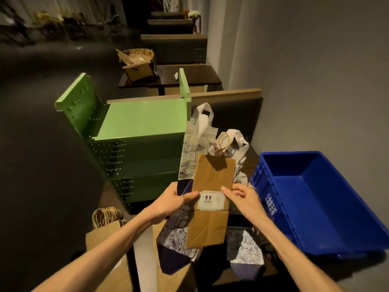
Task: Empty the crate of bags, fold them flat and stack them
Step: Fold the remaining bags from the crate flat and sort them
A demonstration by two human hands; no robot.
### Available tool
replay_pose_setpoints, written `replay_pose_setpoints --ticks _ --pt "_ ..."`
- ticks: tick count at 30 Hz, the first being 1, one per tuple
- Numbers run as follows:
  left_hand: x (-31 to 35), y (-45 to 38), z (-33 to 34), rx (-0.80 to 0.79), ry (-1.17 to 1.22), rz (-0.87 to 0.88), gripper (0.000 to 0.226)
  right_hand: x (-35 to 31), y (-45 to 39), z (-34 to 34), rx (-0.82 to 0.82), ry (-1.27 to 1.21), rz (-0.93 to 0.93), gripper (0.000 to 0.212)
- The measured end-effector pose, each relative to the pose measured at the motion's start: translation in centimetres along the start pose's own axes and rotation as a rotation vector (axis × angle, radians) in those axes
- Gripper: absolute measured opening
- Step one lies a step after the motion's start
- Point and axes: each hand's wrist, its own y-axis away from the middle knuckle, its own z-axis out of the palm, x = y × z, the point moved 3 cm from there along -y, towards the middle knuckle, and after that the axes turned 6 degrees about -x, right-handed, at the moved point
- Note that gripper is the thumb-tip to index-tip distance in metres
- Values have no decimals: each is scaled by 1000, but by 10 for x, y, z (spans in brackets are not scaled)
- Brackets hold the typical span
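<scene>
I hold a flattened brown paper bag [212, 194] out in front of me, gripped on both sides at the level of its white label [211, 200]. My left hand [174, 202] pinches the bag's left edge, thumb on top just beside the label. My right hand [242, 199] pinches the right edge, fingers curled round it and the forefinger reaching toward the label. The bag's string handles [224, 142] point away from me and its folded bottom hangs toward me.

Under and beyond the bag lies a loose heap of other bags on the dark tabletop [248, 163]: a printed white bag with broad fabric handles [199, 131] at the far side, and patterned bags with dark blue bottoms [179, 239] nearer me. At near left stands a brown paper bag with twisted handles [107, 234].

The blue crate [320, 203] sits to the right, tilted, its visible inside bare of bags. To the left and farther off is a green metal shelf unit [134, 131]. Far beyond it a cardboard box [137, 66] rests on another tabletop [195, 74].
</scene>
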Motion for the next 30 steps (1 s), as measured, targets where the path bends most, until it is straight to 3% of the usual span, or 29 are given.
replay_pose_setpoints --ticks 3,7,13,20,22,25,27,30 --pt "-28 14 -9 2 7 -65 15 14 2 13 -111 220 86 56" --pt "-65 35 -21 47 64 -176 15 31 6 38 -247 142 229 25" --pt "-120 78 -50 250 64 -354 9 69 10 62 -384 211 286 15" --pt "-166 117 -80 507 -23 -444 18 123 -9 111 -433 370 403 9" --pt "-174 124 -83 580 5 -485 11 132 -17 128 -438 379 421 5" --pt "-185 130 -85 654 73 -513 21 145 -28 153 -441 351 454 2" --pt "-185 133 -82 709 95 -526 6 153 -34 169 -459 325 480 3" --pt "-196 137 -82 782 141 -502 8 168 -41 188 -449 328 522 6"
